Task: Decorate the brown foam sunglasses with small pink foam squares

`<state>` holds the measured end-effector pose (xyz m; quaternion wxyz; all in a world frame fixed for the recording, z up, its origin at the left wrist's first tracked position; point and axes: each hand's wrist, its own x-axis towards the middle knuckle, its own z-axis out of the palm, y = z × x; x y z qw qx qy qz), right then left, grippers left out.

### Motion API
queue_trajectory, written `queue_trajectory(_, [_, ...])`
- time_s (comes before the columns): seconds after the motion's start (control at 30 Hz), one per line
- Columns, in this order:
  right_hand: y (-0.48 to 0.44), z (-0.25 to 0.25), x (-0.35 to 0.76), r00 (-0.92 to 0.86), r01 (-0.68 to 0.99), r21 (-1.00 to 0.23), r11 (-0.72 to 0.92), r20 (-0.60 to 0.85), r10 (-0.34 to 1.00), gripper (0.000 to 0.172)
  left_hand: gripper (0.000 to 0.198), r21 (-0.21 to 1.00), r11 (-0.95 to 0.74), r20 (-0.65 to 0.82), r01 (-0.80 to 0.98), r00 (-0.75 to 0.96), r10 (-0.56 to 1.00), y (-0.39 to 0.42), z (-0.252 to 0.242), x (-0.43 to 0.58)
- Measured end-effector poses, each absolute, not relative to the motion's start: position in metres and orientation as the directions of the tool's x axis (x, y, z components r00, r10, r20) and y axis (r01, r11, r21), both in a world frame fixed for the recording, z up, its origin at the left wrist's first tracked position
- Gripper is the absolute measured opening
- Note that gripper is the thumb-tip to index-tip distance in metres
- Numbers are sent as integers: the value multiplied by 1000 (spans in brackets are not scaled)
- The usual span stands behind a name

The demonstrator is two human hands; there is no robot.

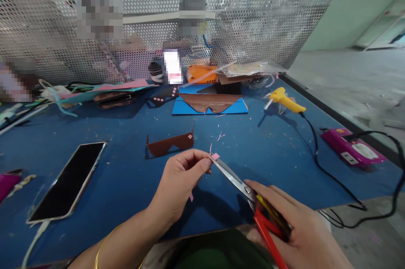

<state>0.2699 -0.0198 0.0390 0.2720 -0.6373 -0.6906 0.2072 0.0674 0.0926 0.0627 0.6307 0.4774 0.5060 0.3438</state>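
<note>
1. Head view: a phone (68,182) lies on the bench (126,129), left of the brown glasses shape and nearer the person, with a white cable (37,235) plugged into its near end. A forearm catching that cable could drag the phone askew.
2. The brown glasses shape (167,144), the landmark here, stands on its edge, arms pointing away, with one pink square (190,137) at its right end. Being light, it could topple if knuckles brush it.
3. Just to its near right, the left hand (180,182) pinches a tiny pink piece (215,156) between thumb and forefinger. So small a grip could slip, making the edge crooked.
4. Thin pink offcuts (219,135) lie right of the brown glasses shape; a new cutting could get lost among them.
5. Scissors (234,177) come in from its near right, tips at the pink piece and very close to the fingertips. A careless squeeze could nick skin; whether the blades are parted, I cannot tell.
6. The right hand (297,214) is wrapped round the handles; a twist of that wrist would swing the tips off line.
7. Farther right of the brown glasses shape rests a yellow glue gun (286,99). If hot, its nozzle could burn a straying hand, and its black cord (315,146) could snag an elbow.
</note>
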Motion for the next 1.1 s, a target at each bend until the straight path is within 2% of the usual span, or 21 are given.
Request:
queue_trajectory(0.17, [-20, 40, 270, -12, 759, -645, 87, 120, 993, 55, 17, 964, 264, -249, -25, 256, 934, 93, 63, 67])
queue_trajectory(0.4, [-21, 46, 264, 67, 650, -759, 44, 115, 991, 48, 23, 959, 284, -281, 21, 231, 932, 93, 62, 66])
queue_trajectory(0.77, [-22, 39, 263, 44, 674, -731, 108, 185, 982, 48, 22, 950, 310, -308, 33, 258, 916, 92, 61, 67])
queue_trajectory(1.1, [-24, 35, 264, 26, 654, -746, 123, 186, 982, 48, 20, 966, 257, -251, 8, 245, 937, 94, 63, 70])
